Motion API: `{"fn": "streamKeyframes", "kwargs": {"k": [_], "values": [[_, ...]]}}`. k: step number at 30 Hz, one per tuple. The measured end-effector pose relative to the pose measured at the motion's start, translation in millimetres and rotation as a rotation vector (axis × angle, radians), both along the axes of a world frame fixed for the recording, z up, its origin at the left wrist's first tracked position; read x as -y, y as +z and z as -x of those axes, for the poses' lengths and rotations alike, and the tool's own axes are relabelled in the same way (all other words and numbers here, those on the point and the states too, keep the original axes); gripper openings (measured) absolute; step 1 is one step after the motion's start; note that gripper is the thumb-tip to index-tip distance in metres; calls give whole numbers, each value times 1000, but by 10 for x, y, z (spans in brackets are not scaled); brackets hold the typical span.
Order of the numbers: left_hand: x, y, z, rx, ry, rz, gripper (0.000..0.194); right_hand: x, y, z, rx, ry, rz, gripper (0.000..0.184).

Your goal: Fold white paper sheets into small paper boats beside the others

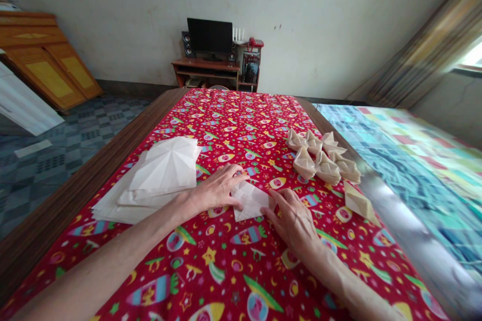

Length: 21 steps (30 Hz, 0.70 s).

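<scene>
A small sheet of white folded paper (251, 201) lies on the red patterned cloth between my hands, with crease lines across it. My left hand (218, 188) grips its left side, the thumb at the lower edge and the fingers curled over the upper corner. At the right edge, my right hand (292, 213) pinches the paper between thumb and fingers. To the left is a stack of creased white paper sheets (165, 165), partly behind my left forearm. Several folded paper boat-like shapes (304, 163) stand in two rows at the right, and a single folded paper piece (359, 203) lies nearer me.
The red cloth (211, 281) covers most of the brown wooden table (150, 123). Along the right side is a bed with a blue patterned cover (350, 130). Beyond the table's far end, a small desk (205, 65) holds a monitor (210, 36) and speakers.
</scene>
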<state>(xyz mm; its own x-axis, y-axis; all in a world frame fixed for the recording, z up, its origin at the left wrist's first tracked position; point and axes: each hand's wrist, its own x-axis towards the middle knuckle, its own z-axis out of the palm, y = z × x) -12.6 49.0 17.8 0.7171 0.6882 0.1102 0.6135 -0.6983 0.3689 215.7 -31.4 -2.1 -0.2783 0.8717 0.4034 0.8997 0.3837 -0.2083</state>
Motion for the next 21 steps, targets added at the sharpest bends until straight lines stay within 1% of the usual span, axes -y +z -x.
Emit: {"fn": "streamKeyframes", "kwargs": {"k": [2, 4, 10, 15, 21], "values": [[-3, 16, -5, -19, -8, 4, 65, -6, -1, 0, 15, -17, 41, 19], [-3, 35, -12, -34, -9, 8, 62, -7, 1, 7, 10, -14, 41, 16], [-8, 44, -19, -24, -36, -4, 56, 18, 18, 43, 42, -20, 18, 14], [-38, 17, -26, -38, -41, -9, 59, 32, 38, 16, 65, -39, 48, 21], [-49, 71, -46, -62, -36, 35, 55, 28, 0, -3, -3, -14, 64, 13]]}}
